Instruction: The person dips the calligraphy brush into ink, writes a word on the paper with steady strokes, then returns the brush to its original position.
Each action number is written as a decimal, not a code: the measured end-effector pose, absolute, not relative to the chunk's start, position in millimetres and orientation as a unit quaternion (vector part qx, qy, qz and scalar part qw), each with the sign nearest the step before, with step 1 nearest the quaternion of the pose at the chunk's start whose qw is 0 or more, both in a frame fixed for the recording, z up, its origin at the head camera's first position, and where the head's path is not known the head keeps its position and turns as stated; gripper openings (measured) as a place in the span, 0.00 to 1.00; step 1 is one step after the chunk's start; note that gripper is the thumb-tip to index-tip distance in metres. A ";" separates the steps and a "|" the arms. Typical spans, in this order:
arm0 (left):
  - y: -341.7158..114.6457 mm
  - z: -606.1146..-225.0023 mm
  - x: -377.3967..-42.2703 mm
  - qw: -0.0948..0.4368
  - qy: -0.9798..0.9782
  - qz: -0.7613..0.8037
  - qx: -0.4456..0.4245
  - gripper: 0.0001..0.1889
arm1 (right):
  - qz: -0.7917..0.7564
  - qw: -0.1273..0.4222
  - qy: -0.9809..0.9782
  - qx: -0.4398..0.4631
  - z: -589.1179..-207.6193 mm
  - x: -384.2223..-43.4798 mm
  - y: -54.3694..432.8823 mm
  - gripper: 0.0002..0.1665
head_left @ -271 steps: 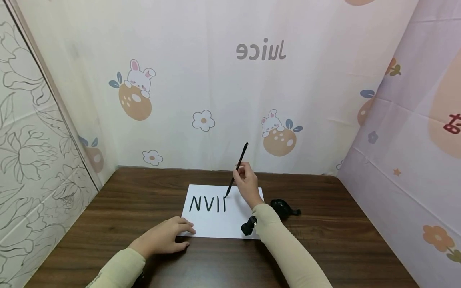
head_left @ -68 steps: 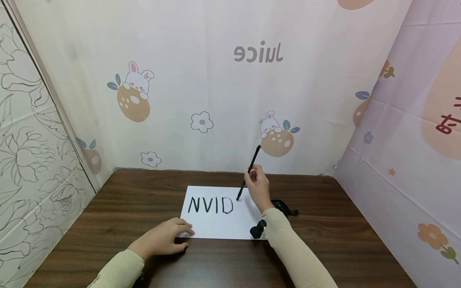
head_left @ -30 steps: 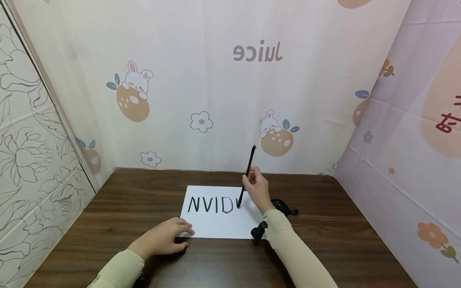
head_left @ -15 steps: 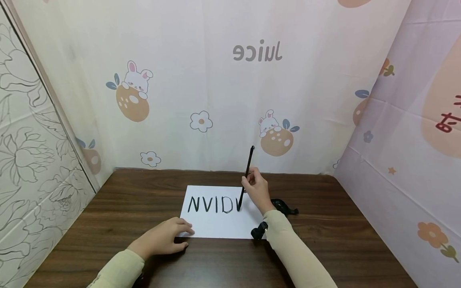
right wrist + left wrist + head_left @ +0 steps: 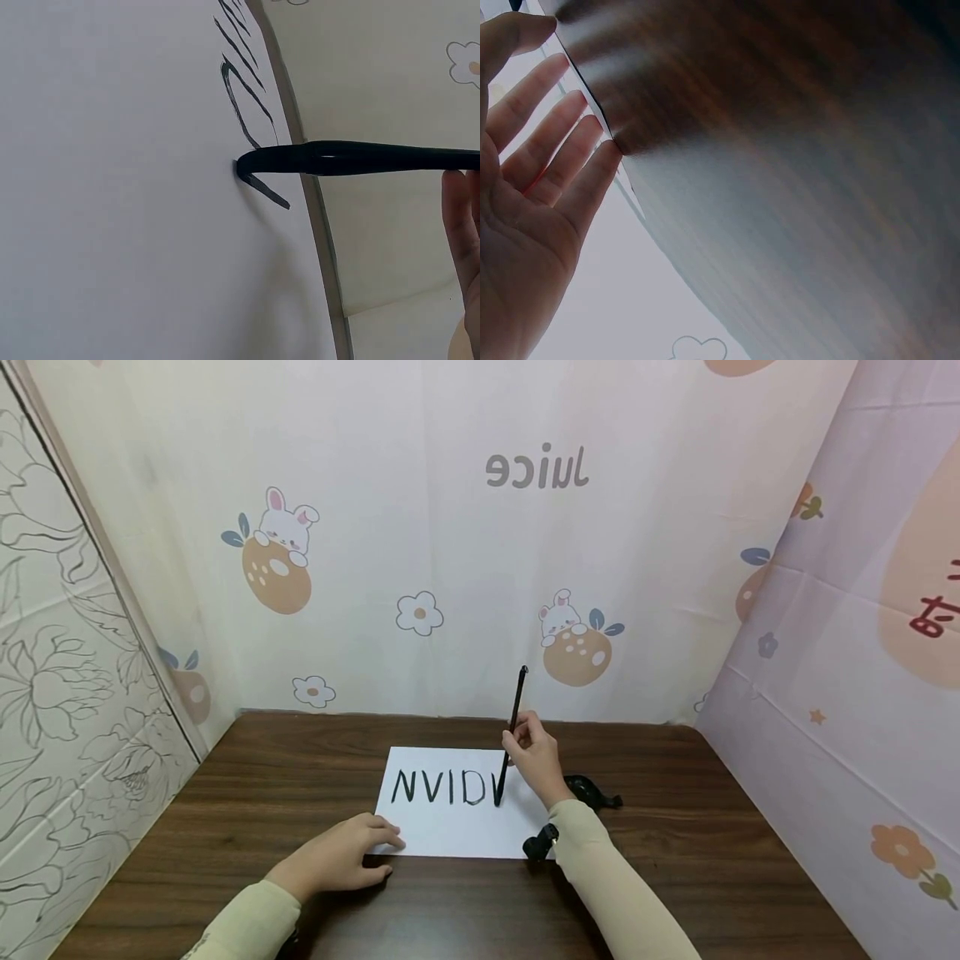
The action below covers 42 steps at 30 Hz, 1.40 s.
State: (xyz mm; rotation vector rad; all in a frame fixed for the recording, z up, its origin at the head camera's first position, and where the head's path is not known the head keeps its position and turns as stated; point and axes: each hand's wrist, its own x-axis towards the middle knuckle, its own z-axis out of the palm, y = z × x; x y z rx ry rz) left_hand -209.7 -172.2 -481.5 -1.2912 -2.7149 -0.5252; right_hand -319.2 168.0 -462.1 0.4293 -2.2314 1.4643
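My right hand (image 5: 536, 758) pinches a black ink brush (image 5: 517, 697) partway along its handle, the brush standing nearly upright. In the right wrist view the bent bristle tip (image 5: 251, 163) presses on the white paper (image 5: 135, 225) at the lower end of a dark slanted stroke. Black letters "NVID" run leftward from that stroke across the upper part of the sheet. My left hand (image 5: 337, 853) lies at the paper's lower left corner, fingers spread and fingertips on its edge; the left wrist view shows those fingers (image 5: 566, 157) relaxed and nearly straight.
A black rounded object with a short spout-like end (image 5: 592, 792) sits right of the paper, partly behind the right wrist. The brown wooden table (image 5: 675, 860) ends at a printed curtain (image 5: 360, 527) behind, with further patterned cloth on both sides.
Since the earliest frame, the "D" has been closed and a new stroke begun to its right. In the last second the brush tip has drawn slightly downward. The left hand stays put.
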 end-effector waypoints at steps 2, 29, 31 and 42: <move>-172.3 -481.4 -208.8 0.044 -0.889 -0.173 -0.421 0.14 | 0.526 0.217 -0.807 0.157 -461.8 -319.3 167.5 0.10; -172.5 -481.3 -209.2 0.042 -0.889 -0.176 -0.421 0.14 | 0.528 0.253 -0.792 0.172 -447.5 -319.8 171.5 0.10; -172.2 -480.8 -208.9 0.039 -0.890 -0.175 -0.419 0.14 | 0.521 0.265 -0.792 0.174 -446.1 -320.0 172.8 0.10; -172.4 -481.3 -208.8 0.051 -0.886 -0.178 -0.424 0.13 | 0.511 0.286 -0.794 0.163 -437.8 -318.9 180.4 0.10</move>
